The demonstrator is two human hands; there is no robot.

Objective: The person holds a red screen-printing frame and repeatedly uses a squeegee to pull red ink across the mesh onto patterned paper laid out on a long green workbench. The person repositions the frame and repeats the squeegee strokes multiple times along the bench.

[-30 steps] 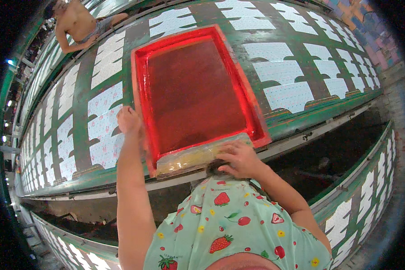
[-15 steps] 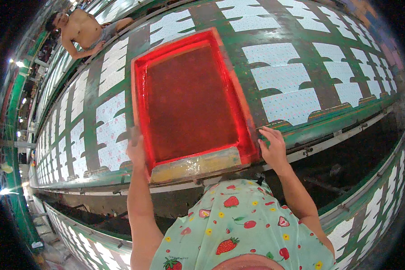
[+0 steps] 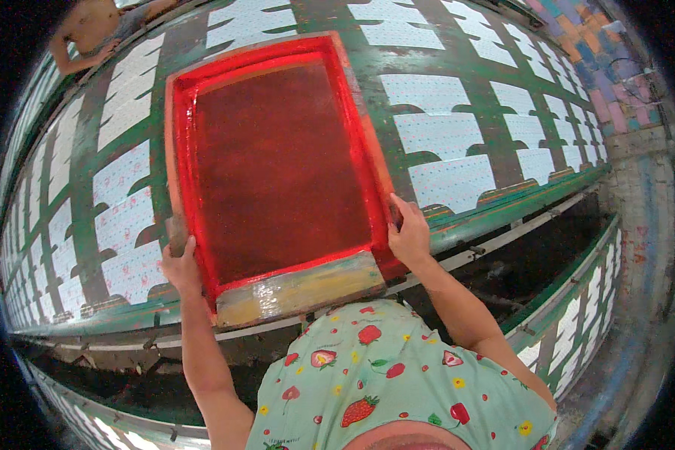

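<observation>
A large screen printing frame [image 3: 169, 150] lies on the long green table. Glossy red ink lines its inner edges around a dark red mesh [image 3: 277, 169], and a grey-yellow strip [image 3: 300, 289] crosses its near end. My left hand [image 3: 181, 262] is closed at the frame's lower left side, on a worn brownish grip piece [image 3: 176, 234]. On the opposite side, my right hand [image 3: 410, 234] has its fingers bent round the right rim, near the lower corner. The undersides of both grips are hidden.
White patterned fabric pieces [image 3: 454, 180] lie in rows on the green table [image 3: 502, 184] on both sides of the frame. A rail [image 3: 457, 261] runs along its near edge. Another person [image 3: 90, 34] leans at the far left. A second table with fabric pieces [image 3: 570, 322] stands behind me.
My right hand has gone from loosely spread fingers beside the frame to a grip on its right rim. My left hand stays at the left side. The view has shifted to the right.
</observation>
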